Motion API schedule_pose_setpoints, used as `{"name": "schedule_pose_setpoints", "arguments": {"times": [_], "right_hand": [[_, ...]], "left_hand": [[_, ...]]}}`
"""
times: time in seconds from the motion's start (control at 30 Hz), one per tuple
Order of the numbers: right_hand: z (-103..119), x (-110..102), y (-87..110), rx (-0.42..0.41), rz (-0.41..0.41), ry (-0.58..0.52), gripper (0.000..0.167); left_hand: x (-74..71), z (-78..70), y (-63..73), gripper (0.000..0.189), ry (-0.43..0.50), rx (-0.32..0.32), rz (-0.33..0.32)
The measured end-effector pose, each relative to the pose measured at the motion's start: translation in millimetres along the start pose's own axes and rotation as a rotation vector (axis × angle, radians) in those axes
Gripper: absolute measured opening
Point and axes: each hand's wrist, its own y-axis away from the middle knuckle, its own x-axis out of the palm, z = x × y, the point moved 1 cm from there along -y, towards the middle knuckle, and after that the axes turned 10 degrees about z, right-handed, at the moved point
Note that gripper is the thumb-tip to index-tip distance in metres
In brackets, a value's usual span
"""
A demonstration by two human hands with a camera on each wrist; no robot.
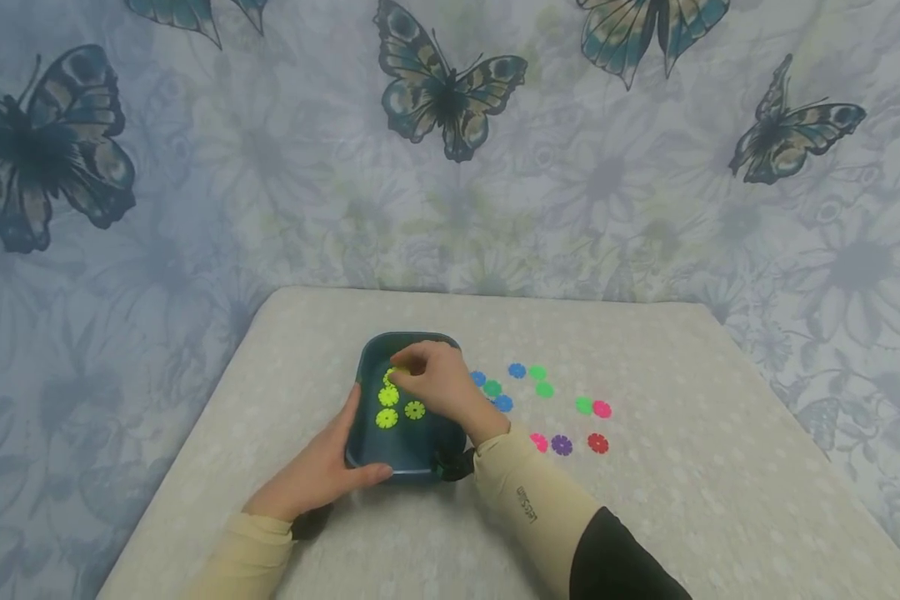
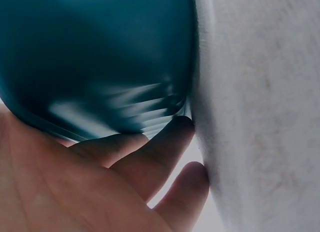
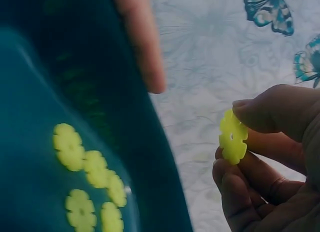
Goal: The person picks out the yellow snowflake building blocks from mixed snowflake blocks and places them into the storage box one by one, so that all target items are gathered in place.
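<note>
A dark teal tray point(image 1: 371, 450) sits left of the table's middle. At its near left corner my left hand point(image 1: 318, 471) grips it, thumb over the near rim and fingers along the left side; in the left wrist view bent fingers point(image 2: 160, 152) touch the outer wall. My right hand point(image 1: 446, 387) is above the tray's far half. Between thumb and fingers it pinches a yellow flower-shaped disc point(image 3: 233, 137), seen nearly whole in the right wrist view. Several matching yellow discs point(image 1: 387, 418) lie on the tray's floor; the right hand covers part of that floor.
To the right of the tray, loose flower-shaped discs lie scattered on the cloth-covered table point(image 1: 682, 500): blue point(image 1: 517, 371), green point(image 1: 544, 390), pink point(image 1: 602, 409), purple point(image 1: 562, 445) and red point(image 1: 597, 443). A butterfly-patterned wall covering point(image 1: 450, 217) rises behind the table.
</note>
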Motion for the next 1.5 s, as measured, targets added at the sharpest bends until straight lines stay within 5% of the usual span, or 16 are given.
{"name": "schedule_pose_setpoints", "arguments": {"times": [0.73,0.93,1.07,1.27,1.5], "right_hand": [[-22,16,-7.9,0.136,0.088,0.002,0.031],[-19,12,-15.1,0.115,0.078,0.008,0.031],[-20,11,-21.8,0.127,0.091,0.056,0.03],[-24,15,-27.3,0.194,0.226,0.197,0.031],[-30,20,-30.5,0.169,0.301,0.299,0.033]], "left_hand": [[-2.2,-2.0,-1.3,0.13,-0.029,0.001,0.0],[-2.2,-2.6,-0.2,0.13,-0.03,0.005,0.002],[-1.4,-3.0,-0.8,0.129,-0.029,0.006,0.001],[-1.2,-2.1,-0.9,0.128,-0.044,0.013,-0.001],[-1.5,-0.8,0.8,0.129,-0.03,0.016,-0.01]]}}
